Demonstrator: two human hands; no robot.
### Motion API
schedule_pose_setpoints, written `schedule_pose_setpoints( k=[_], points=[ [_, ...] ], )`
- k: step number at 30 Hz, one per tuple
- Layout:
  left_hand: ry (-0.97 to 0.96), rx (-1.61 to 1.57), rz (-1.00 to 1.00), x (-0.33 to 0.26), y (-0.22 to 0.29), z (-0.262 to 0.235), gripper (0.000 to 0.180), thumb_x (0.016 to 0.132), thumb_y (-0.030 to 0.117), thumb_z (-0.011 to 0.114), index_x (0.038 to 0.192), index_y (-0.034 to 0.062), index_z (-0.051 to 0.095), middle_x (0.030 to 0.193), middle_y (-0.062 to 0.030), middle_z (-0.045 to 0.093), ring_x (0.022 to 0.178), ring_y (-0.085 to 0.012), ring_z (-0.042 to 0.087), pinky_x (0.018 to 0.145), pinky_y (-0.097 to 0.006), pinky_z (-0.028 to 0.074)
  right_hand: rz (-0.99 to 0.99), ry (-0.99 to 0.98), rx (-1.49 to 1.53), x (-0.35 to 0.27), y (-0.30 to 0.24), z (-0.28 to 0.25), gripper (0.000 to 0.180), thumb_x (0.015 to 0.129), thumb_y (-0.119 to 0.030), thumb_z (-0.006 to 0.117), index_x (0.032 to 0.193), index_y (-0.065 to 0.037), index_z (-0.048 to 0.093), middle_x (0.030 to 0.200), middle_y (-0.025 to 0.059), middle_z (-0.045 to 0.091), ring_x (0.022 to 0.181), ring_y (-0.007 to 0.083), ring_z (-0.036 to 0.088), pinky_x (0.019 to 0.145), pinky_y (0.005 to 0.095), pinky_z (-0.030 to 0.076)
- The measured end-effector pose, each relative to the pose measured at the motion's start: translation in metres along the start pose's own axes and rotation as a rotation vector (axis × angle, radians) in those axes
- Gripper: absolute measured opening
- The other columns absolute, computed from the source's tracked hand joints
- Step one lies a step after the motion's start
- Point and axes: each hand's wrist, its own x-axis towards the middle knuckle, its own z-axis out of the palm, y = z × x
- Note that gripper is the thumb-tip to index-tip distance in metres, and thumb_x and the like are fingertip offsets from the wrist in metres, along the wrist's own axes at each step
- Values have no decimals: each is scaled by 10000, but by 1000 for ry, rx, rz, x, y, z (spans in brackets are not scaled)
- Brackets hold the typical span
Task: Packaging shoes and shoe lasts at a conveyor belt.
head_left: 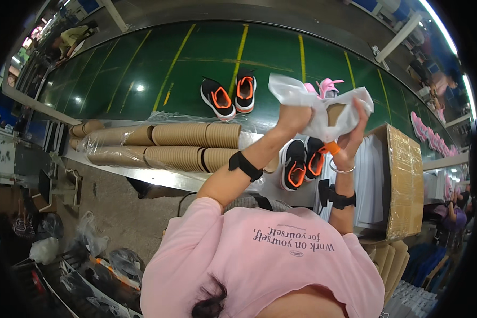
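- My left hand and right hand were both up over the belt, each clamped on the same white bag, left at its near edge, right at its far side.
- The bag sat in the air between my hands, just above the black shoes nearest me.
- I judged it very light, limp and a bit slippery; a pinch at the edges seemed better than a grip in the middle, since it crumples.
- It looked thin, milky and creased, with a tan cardboard piece showing through.
- Past the bag, pink shoes lay on the belt; left of them stood a second black pair.
- Left of the bag, stacked brown paper cups lay wrapped in clear film.
- A wrapped carton stood right of the bag.
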Motion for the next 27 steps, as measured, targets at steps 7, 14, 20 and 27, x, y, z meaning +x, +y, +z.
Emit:
schedule_pose_setpoints(
  k=[7, 14, 20, 27],
  points=[
    [40, 146, 89, -33, -26, -27, 321, 849, 211, 583, 1111, 26, 566, 1017, -89, 624, 945, -163, 597, 795, -326, 468, 147, -644, -287, 30, 36, 27, 429, 575, -77, 668, 995, -27, 597, 1119, 157, 548, 1115, 285, 515, 894, 334, 416],
    [68, 501, 271, -48, 1, -87, 592, 739, -105, 549, 1278, 29, 344, 1215, -157, 507, 1135, -243, 514, 952, -342, 405, 320, -339, 117, 31, 87, 103, 641, 696, -118, 727, 1244, -31, 407, 1109, 156, 508, 998, 256, 512, 873, 336, 419],
    [246, -223, 115, -17, 18, -149, 435, 780, -83, 568, 1171, -6, 393, 1136, -107, 556, 1054, -187, 550, 903, -313, 451, 251, -402, -252, 11, 90, 140, 655, 702, -227, 760, 1222, 19, 446, 1076, 185, 540, 973, 308, 554, 832, 364, 451],
    [72, -104, -48, 21, 37, -204, 291, 825, -23, 583, 1106, -14, 507, 1060, -86, 606, 1015, -164, 578, 871, -315, 470, 303, -271, -295, 12, 107, 160, 600, 684, -196, 762, 1177, 5, 485, 933, 213, 643, 842, 322, 659, 709, 358, 510]
  ],
)
